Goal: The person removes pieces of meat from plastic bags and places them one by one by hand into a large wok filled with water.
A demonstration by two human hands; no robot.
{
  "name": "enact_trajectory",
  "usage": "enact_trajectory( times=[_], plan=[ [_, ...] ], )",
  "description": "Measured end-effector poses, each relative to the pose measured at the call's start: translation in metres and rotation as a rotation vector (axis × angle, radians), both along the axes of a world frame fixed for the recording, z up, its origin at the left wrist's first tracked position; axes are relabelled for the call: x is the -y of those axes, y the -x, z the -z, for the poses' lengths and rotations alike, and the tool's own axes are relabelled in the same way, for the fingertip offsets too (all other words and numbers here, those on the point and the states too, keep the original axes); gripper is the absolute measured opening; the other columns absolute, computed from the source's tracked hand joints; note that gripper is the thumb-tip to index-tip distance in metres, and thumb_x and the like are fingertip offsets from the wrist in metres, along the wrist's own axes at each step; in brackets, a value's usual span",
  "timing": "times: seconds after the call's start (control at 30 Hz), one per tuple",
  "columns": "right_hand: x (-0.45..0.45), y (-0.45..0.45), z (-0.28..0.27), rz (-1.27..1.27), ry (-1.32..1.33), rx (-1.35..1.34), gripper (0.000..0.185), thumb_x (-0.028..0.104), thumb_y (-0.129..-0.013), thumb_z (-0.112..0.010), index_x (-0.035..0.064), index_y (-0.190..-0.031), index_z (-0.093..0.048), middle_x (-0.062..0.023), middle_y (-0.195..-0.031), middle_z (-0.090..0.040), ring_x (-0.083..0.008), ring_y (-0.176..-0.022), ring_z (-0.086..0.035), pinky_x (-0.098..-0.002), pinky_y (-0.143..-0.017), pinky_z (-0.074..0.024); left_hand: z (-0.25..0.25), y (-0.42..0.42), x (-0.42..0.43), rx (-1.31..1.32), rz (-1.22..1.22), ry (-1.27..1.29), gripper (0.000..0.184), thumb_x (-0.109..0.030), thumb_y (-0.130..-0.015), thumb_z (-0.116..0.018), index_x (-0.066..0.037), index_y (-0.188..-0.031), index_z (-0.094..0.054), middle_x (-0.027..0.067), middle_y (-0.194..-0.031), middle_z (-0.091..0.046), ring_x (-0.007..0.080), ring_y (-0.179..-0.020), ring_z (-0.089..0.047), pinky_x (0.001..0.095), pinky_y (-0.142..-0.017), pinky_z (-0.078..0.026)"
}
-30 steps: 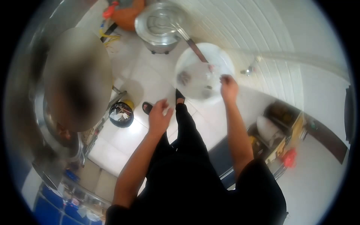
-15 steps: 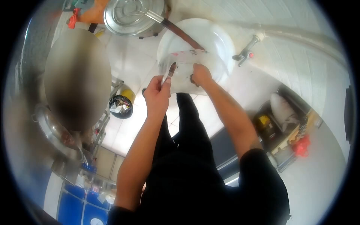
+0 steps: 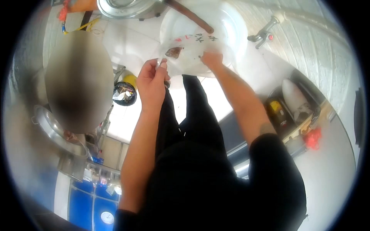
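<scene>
A translucent plastic bag [image 3: 189, 63] with red and black printed characters is stretched between my two hands, in front of the large white basin [image 3: 241, 23]. My left hand [image 3: 153, 79] is closed on its left edge, thumb on top. A brown piece [image 3: 173, 52] shows at the bag just beyond my left fingers; whether it lies inside or behind the plastic I cannot make out. My right hand [image 3: 212, 58], slightly blurred, is closed at the bag's right side. A long brown handle [image 3: 189, 16] reaches over the basin from the lidded pot.
The lidded metal pot [image 3: 127, 8] stands at the far left, and a tap [image 3: 264, 34] sticks out at the right. A black-lined bin [image 3: 125, 94] holds rubbish. Left are metal pans [image 3: 58, 131]; right, a crate [image 3: 293, 111] holds bottles and a pale sack-like object.
The bag now faces me more broadly, showing its black characters and more of the brown piece. In the view, both hands have shifted upward, as have the pot and basin.
</scene>
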State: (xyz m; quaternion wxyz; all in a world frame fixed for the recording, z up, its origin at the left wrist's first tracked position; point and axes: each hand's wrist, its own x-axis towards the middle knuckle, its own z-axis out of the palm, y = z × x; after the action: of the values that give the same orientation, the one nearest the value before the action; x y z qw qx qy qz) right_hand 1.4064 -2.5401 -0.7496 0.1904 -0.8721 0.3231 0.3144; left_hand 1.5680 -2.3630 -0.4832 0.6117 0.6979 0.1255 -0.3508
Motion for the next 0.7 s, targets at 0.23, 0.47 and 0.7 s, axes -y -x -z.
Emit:
enact_trajectory(
  times=[0.23, 0.47, 0.7],
  plan=[
    [0.006, -0.044, -0.027, 0.196, 0.007, -0.082, 0.031, 0.024, -0.080, -0.061, 0.0086, -0.104, -0.074, -0.0161, -0.118, -0.068, -0.0295, -0.113, -0.063, -0.0420, -0.090, -0.0530, 0.003, -0.011, -0.006, -0.079, 0.099, -0.004, 0.019, -0.008, -0.095, -0.064, 0.004, -0.110, -0.066, 0.0025, -0.081, -0.062, 0.0087, -0.069, -0.055, 0.0228, -0.067, -0.046],
    [-0.031, -0.077, -0.055, 0.091, -0.152, -0.028, 0.035, 0.020, -0.077, -0.064, 0.0006, -0.105, -0.070, -0.0210, -0.115, -0.066, -0.0393, -0.106, -0.062, -0.0434, -0.091, -0.0534, -0.004, -0.014, -0.009, -0.092, 0.107, -0.028, 0.016, -0.012, -0.095, -0.063, 0.001, -0.103, -0.067, -0.0001, -0.072, -0.060, 0.0062, -0.066, -0.054, 0.0216, -0.062, -0.040],
    [-0.059, -0.086, -0.031, -0.121, -0.028, 0.238, 0.041, 0.022, -0.079, -0.066, -0.0007, -0.113, -0.061, -0.0195, -0.116, -0.064, -0.0351, -0.116, -0.058, -0.0441, -0.094, -0.0527, 0.011, -0.002, -0.023, -0.061, 0.182, -0.037, 0.018, -0.010, -0.095, -0.064, 0.001, -0.109, -0.067, 0.0003, -0.075, -0.060, 0.0063, -0.065, -0.055, 0.0216, -0.059, -0.043]
  ],
)
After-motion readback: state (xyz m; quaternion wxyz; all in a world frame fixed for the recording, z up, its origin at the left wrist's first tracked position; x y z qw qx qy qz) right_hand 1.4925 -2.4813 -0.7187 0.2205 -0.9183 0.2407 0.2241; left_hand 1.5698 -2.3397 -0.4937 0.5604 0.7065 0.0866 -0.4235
